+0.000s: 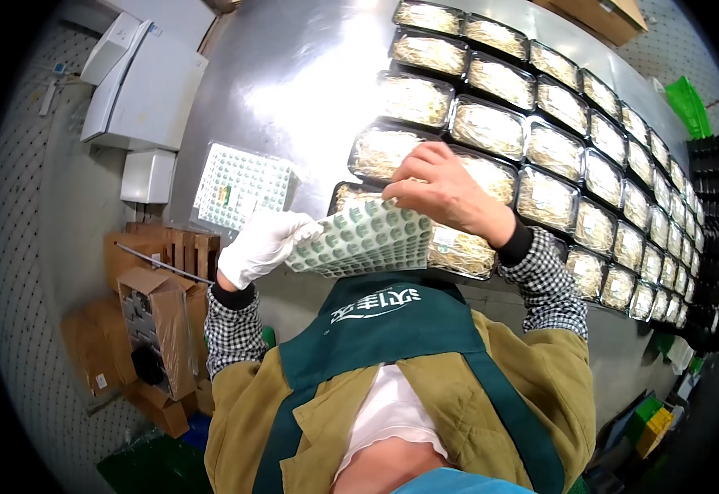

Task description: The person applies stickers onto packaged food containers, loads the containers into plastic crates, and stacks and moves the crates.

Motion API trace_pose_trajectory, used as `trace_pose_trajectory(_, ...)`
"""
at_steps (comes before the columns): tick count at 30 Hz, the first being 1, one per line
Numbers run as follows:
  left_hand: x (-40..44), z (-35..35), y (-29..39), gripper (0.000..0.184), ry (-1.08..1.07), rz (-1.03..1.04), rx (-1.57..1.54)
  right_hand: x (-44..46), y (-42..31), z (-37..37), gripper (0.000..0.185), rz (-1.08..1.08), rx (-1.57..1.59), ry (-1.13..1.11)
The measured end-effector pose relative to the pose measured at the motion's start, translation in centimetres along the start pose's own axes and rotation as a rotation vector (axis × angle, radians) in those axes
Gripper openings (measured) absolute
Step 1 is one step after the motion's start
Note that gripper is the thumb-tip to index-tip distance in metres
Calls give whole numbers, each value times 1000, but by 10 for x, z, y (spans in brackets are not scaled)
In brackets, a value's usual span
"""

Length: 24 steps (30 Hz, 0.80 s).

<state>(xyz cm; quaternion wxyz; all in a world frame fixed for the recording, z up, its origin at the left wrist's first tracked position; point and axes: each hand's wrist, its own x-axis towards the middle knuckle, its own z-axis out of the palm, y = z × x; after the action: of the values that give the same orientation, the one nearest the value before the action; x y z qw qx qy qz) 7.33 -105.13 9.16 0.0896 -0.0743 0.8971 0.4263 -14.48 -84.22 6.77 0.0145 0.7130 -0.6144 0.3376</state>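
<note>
My left hand (267, 245), in a white glove, is closed on the left end of a sheet of round green-and-white stickers (368, 239), tilted in front of my apron. Bare and pinched, my right hand (450, 189) is at the sheet's upper edge; whether its fingertips hold that edge or a single sticker cannot be made out. Under and beyond it stand black trays of pale sprout-like strands (487, 128) under clear film, in rows. One such tray (462, 249) is partly covered by the sheet and my right wrist.
A stack of sticker sheets (242, 188) lies on the steel table (294, 49) to the left. Beside the table are a white machine (149, 86) and cardboard boxes (158, 321). Stacked black trays (712, 206) and a green bag (689, 107) are at the far right.
</note>
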Motion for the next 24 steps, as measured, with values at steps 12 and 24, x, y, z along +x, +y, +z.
trace_pose_trajectory(12,22,-9,1,22,-136,-267,-173,-37,148,-15,25,653,840,581)
trace_pose_trajectory(24,15,-11,13,22,-85,-375,-78,-101,325,3,58,776,-714,470)
